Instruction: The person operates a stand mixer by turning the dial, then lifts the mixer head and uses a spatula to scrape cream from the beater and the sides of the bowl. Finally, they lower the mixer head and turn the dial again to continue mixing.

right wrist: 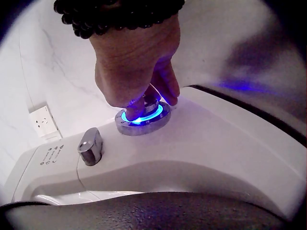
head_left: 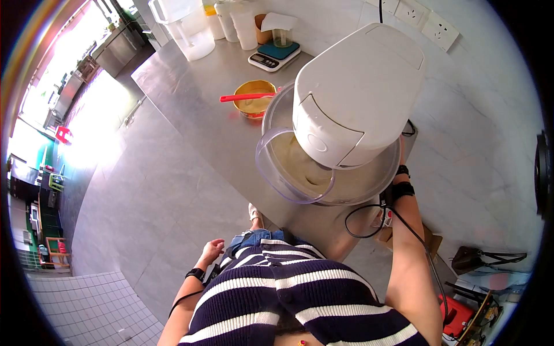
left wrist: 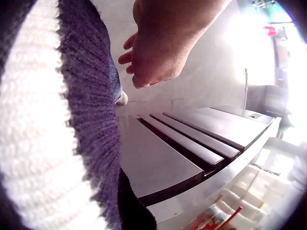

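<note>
In the right wrist view my right hand [right wrist: 132, 72] grips a round metal dial [right wrist: 148, 125] ringed with blue light on the side of a white stand mixer [head_left: 358, 98]. A smaller metal lever [right wrist: 91, 146] sits beside the dial. From the head view most of that hand is hidden behind the mixer. Under the mixer head is a bowl [head_left: 369, 187] with a pale mixture [head_left: 300, 167] in it, and a clear plastic guard [head_left: 267, 176] juts out at its front. My left hand [head_left: 212, 251] hangs loosely at my side, away from the counter, holding nothing.
On the steel counter [head_left: 190, 86] stand a yellow bowl [head_left: 254, 106] with a red-handled spatula [head_left: 242, 98] across it, a kitchen scale [head_left: 274, 57], a clear pitcher [head_left: 187, 29] and several bottles [head_left: 242, 26]. A black cable [head_left: 424, 239] runs along my right arm.
</note>
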{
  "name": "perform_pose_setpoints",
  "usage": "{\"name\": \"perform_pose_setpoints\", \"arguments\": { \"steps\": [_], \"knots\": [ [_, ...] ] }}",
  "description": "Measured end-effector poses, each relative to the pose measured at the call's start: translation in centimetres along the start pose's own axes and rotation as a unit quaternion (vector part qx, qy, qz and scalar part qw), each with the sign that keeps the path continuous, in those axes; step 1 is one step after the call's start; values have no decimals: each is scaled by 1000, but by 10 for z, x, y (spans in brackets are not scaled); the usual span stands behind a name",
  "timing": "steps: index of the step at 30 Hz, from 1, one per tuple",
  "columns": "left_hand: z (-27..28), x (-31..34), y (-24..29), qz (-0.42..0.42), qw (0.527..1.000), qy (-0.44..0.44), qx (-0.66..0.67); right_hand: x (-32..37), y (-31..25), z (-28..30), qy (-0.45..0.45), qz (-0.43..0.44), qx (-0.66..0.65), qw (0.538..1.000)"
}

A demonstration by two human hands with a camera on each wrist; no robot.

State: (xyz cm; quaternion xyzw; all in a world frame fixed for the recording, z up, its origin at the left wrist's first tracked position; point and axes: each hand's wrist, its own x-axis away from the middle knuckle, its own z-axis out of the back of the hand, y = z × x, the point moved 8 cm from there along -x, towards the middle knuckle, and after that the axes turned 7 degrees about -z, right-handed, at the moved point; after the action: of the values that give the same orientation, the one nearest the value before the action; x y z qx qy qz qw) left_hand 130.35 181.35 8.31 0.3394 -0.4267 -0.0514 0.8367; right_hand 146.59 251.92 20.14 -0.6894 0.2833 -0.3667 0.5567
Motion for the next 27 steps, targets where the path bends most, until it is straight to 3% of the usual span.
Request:
{"name": "perform_pose_setpoints", "arguments": {
  "steps": [15,21,27],
  "knots": [
    [0,0,-3,-4,1000,3,2,-11,10,11,22,28,34,999],
    [0,1,-5,-1,1000,3,-2,-6,9,5,2,-18,-20,1000],
    [0,-5,-14,-5,1000,5,2,-4,0,0,46,14,32,998]
  ]
}}
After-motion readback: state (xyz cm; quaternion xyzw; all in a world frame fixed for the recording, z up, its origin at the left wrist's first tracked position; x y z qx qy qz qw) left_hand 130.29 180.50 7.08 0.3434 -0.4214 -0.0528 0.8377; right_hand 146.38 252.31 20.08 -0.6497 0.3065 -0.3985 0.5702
